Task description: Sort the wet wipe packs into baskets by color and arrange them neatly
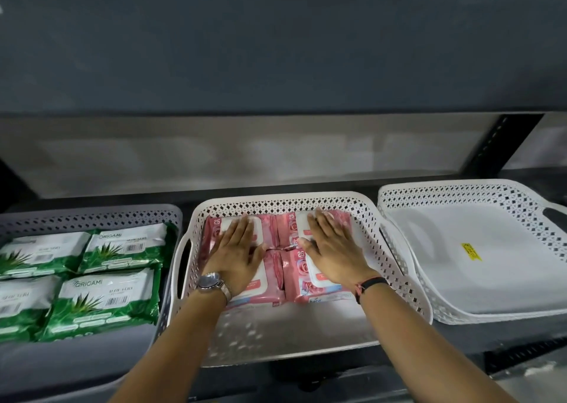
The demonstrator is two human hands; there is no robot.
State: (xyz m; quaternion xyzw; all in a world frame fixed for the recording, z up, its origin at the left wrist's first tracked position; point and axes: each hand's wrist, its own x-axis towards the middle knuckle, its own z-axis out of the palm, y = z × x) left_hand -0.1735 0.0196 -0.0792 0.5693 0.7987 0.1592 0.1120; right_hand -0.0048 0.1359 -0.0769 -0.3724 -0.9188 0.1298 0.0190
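Several pink wet wipe packs lie flat in a block at the back of the middle white basket. My left hand rests palm down on the left packs, fingers spread. On the right packs my right hand lies flat the same way. Neither hand grips anything. Several green wet wipe packs with a leaf print fill the grey basket at the left. At the right stands a white basket that holds no packs, only a yellow sticker on its floor.
The three baskets sit side by side on a dark shelf. A dark upper shelf board overhangs them. A black perforated upright stands at the back right. The front half of the middle basket's floor is bare.
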